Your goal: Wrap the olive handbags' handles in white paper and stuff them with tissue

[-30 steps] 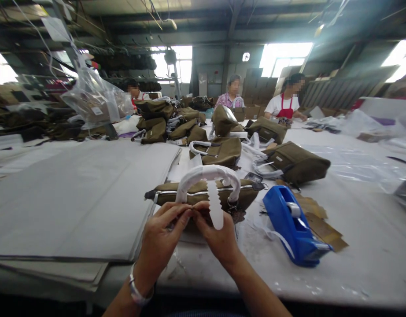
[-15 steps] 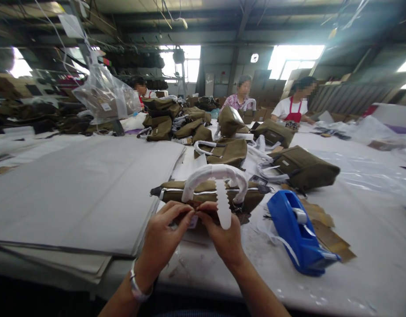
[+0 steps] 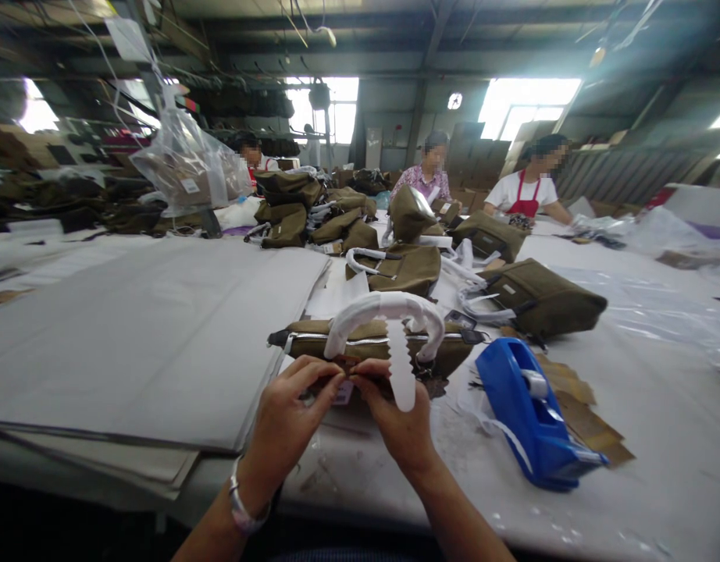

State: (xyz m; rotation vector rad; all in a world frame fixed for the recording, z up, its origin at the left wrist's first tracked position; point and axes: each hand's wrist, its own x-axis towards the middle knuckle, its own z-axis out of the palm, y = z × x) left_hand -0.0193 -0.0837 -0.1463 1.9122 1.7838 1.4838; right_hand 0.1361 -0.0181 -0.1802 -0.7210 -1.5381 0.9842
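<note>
An olive handbag (image 3: 313, 338) with a silver zip stands on the table before me. Its handles (image 3: 377, 300) are wrapped in white, and a white strip with scalloped edges (image 3: 400, 367) hangs from them over my right hand. My left hand (image 3: 293, 410) and my right hand (image 3: 404, 425) meet fingertip to fingertip at the near side of the bag, both pinched closed. Just above the fingertips shows a small brown patch (image 3: 347, 361), and a white barcode tag (image 3: 341, 394) hangs just below. What exactly the fingers grip is too small and partly hidden.
At right stands a blue tape dispenser (image 3: 529, 414) beside brown card pieces (image 3: 594, 425). Large white sheets (image 3: 149, 336) are stacked at left. More olive bags (image 3: 547, 297) lie behind. Across the table are several people, one in a red apron (image 3: 524, 195).
Both hands keep their pinch at the bag's near side. The brown patch and white tag show a little more now. The view has shifted slightly.
</note>
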